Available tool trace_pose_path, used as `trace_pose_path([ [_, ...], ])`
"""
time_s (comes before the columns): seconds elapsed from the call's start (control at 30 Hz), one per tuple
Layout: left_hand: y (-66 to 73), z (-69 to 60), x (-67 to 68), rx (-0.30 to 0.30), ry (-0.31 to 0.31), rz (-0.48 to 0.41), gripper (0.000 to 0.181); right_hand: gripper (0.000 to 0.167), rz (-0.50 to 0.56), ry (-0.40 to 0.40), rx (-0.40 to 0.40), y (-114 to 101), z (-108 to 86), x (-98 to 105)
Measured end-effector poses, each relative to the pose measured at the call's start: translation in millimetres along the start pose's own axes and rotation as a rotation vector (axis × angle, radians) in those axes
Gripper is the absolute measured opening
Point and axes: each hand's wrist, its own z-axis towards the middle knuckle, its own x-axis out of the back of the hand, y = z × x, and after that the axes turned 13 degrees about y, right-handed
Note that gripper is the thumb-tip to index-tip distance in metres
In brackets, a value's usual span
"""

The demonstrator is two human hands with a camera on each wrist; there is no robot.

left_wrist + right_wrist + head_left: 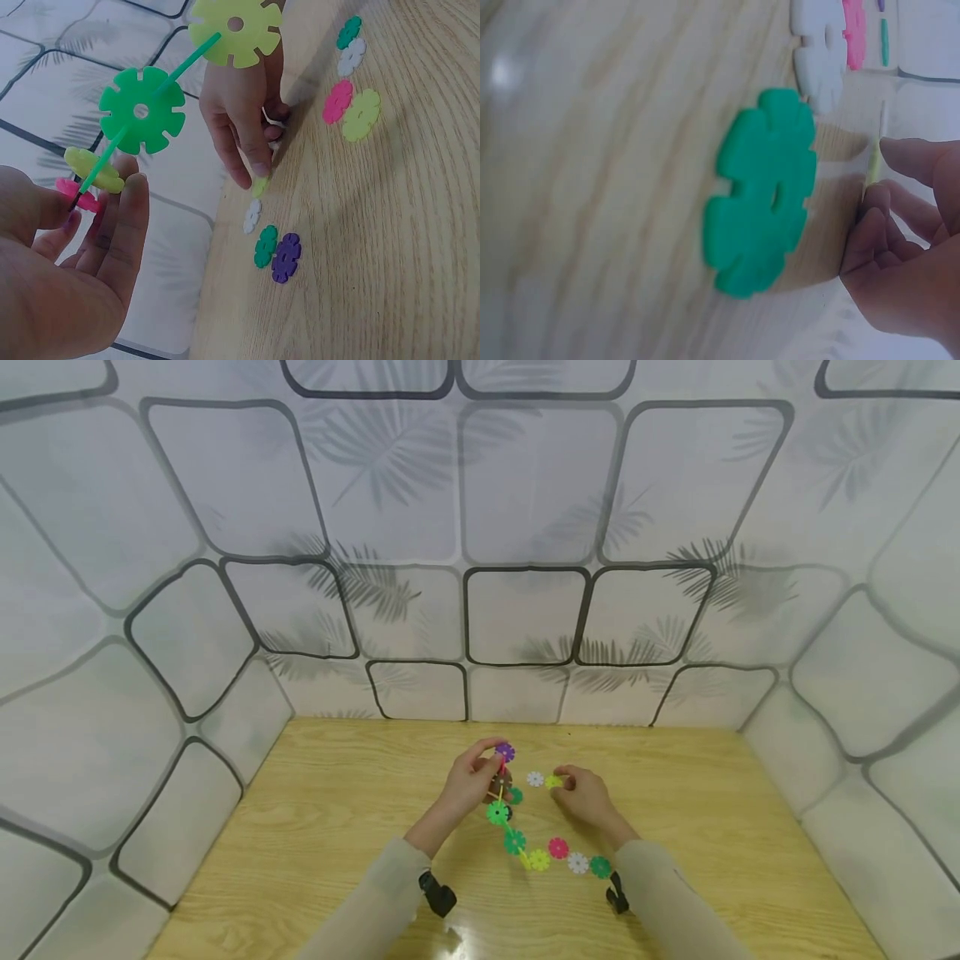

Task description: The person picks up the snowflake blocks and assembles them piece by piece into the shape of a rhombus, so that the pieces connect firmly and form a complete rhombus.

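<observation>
My left hand (pixel 474 781) holds up a chain of notched plastic flower discs by its upper end. A purple disc (pixel 505 752) shows at its fingertips. From there the chain hangs down through a bright green disc (pixel 497 812) and a darker green disc (pixel 514 842). In the left wrist view, a pink disc (pixel 77 194) and a yellow disc (pixel 94 169) sit close to the left fingers. My right hand (pixel 587 795) pinches a loose yellow disc (pixel 553 782) at the tabletop, between thumb and fingertips. Part of the chain is hidden behind the left hand.
Beside the pinched disc lie a white disc (pixel 535 779), a green disc (pixel 265 246) and a purple disc (pixel 286 258). Nearer the front are a yellow disc (pixel 538 860), pink disc (pixel 558 848), white disc (pixel 577 862) and green disc (pixel 600 867). Patterned walls surround the wooden table (pixel 360 793).
</observation>
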Motion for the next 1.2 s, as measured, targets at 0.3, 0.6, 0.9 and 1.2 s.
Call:
trace_pose_path([
  [0.3, -2.1, -0.6, 0.0, 0.006, -0.026, -0.017, 0.038, 0.032, -0.017, 0.023, 0.021, 0, 0.0, -1],
  [0.6, -1.0, -0.8, -0.6, 0.002, -0.021, 0.024, 0.038, 0.027, -0.013, 0.024, -0.02, -7, -2.1, 1],
  [0.9, -1.8, -0.3, -0.2, 0.002, -0.02, 0.023, 0.039, 0.022, 0.044, 0.054, -0.049, -13, -5.1, 7],
  [1.2, -2.4, -0.1, 1.2, -0.004, -0.012, 0.041, 0.038, 0.021, 0.083, 0.053, -0.064, -18, -9.8, 12],
])
